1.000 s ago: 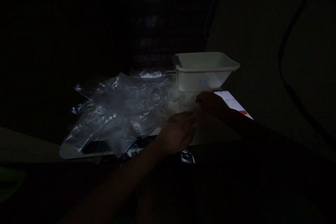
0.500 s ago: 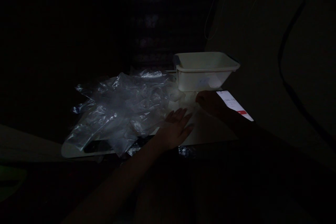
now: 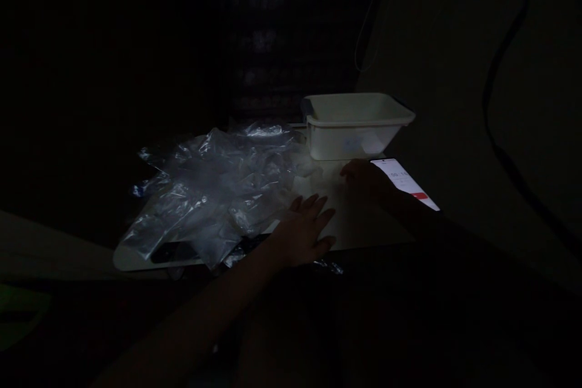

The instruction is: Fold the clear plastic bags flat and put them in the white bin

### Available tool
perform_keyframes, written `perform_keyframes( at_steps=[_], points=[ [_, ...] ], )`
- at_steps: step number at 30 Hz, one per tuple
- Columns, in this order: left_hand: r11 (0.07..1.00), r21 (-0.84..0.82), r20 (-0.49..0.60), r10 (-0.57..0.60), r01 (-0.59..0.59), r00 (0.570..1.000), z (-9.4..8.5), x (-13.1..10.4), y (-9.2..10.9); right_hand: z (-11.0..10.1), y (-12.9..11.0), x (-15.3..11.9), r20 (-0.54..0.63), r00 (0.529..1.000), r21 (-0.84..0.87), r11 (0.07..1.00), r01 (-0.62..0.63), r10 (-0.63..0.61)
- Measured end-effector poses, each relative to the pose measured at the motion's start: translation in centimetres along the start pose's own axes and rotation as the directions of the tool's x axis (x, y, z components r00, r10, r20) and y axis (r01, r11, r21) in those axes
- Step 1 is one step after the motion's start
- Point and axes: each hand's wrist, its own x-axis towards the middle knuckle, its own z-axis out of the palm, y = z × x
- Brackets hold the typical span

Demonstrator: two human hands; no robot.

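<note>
The scene is very dark. A heap of clear plastic bags (image 3: 218,182) covers the left part of a pale table (image 3: 364,224). My left hand (image 3: 304,233) is open with its fingers spread, beside the right edge of the heap and over the table's near side. Farther right, my right hand (image 3: 364,176) is over the table with its fingers bent; shadow hides whether anything is in them. A lit phone (image 3: 404,183) showing a timer lies just right of that hand, partly covered by the right forearm. Behind the hands stands a white plastic tub (image 3: 350,139).
A dark cable (image 3: 493,73) runs down the wall on the right, and a thin cord loop (image 3: 359,54) hangs behind the tub. Something green (image 3: 22,315) shows at the lower left. More shiny plastic (image 3: 330,267) is below the table's near edge.
My left hand's fingers have spread a little wider. The shiny plastic below the table edge has a different shape. My right hand has barely moved, and the view has shifted slightly.
</note>
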Motion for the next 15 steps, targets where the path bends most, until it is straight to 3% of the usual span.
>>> perform_keyframes(
  at_steps=[5,11,15],
  points=[
    [0.999,-0.031,-0.017,-0.044,0.043,0.999,-0.2,0.0,0.1,0.3,-0.9,-0.3,0.106,0.994,0.063,0.998,0.03,-0.036],
    [0.998,-0.035,-0.006,-0.06,0.06,0.998,0.0,-0.1,-0.2,0.4,-1.2,-0.7,-0.015,0.999,0.105,0.993,0.053,-0.051],
    [0.998,0.004,0.004,-0.057,0.057,0.998,0.3,-0.1,-0.1,0.3,-1.4,-2.4,0.015,0.994,0.095,0.99,0.107,-0.109]
  ],
)
